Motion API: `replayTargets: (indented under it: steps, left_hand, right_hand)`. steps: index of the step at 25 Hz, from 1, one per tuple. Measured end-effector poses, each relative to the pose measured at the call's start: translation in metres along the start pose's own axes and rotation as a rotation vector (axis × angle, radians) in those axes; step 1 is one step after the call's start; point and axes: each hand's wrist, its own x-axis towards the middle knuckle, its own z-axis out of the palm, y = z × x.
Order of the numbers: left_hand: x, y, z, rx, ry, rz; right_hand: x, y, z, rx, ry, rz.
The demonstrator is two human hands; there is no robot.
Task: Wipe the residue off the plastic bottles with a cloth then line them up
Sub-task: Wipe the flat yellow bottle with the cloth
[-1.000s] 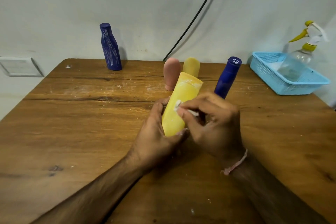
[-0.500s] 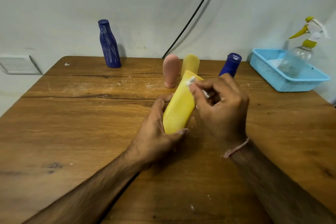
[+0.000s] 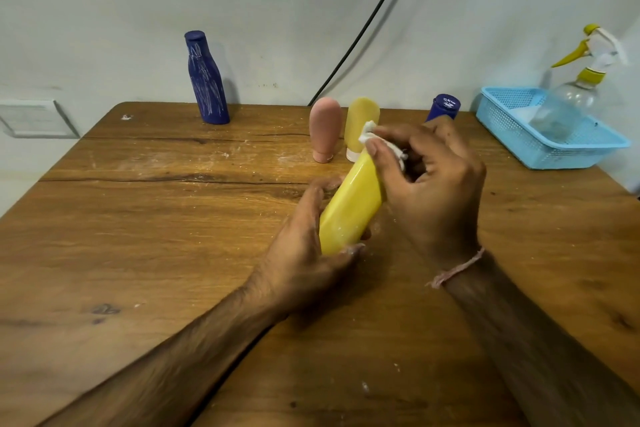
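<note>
A worn wooden table (image 3: 173, 218) is standing against a pale wall. Over its middle, the left hand (image 3: 304, 260) is reaching in from below, its fingers (image 3: 322, 185) curling round the lower end of a tilted, smooth yellow plastic bottle (image 3: 353, 208). The right hand (image 3: 436, 191) is arching over the bottle's upper end, pinching a small crumpled white cloth (image 3: 369, 132) against its top. A pink plastic tube (image 3: 325, 128) is standing just behind.
</note>
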Motion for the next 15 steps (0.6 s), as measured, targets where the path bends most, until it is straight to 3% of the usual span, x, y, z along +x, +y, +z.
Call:
replayTargets:
  steps: [2,6,9,12,15]
  left_hand:
    - [-0.001,0.001,-0.005,-0.217,-0.035,-0.038]
    - [-0.005,0.007,-0.014,-0.867,-0.122,-0.067]
    - [-0.002,0.013,-0.014,-0.961,-0.132,-0.187]
    - [0.002,0.012,-0.013,-0.93,-0.164,-0.203]
    - [0.0,0.011,-0.012,-1.018,-0.15,-0.205]
  right_hand:
    - [-0.01,-0.005,0.002,0.041,-0.142,-0.063]
    - [-0.022,-0.011,-0.001,0.209,-0.455,-0.158]
    - [-0.018,-0.006,-0.001,0.221,-0.493,-0.125]
    - [-0.021,-0.007,0.007,0.063,-0.275,-0.012]
    - [-0.029,-0.015,0.008,0.17,-0.455,-0.111]
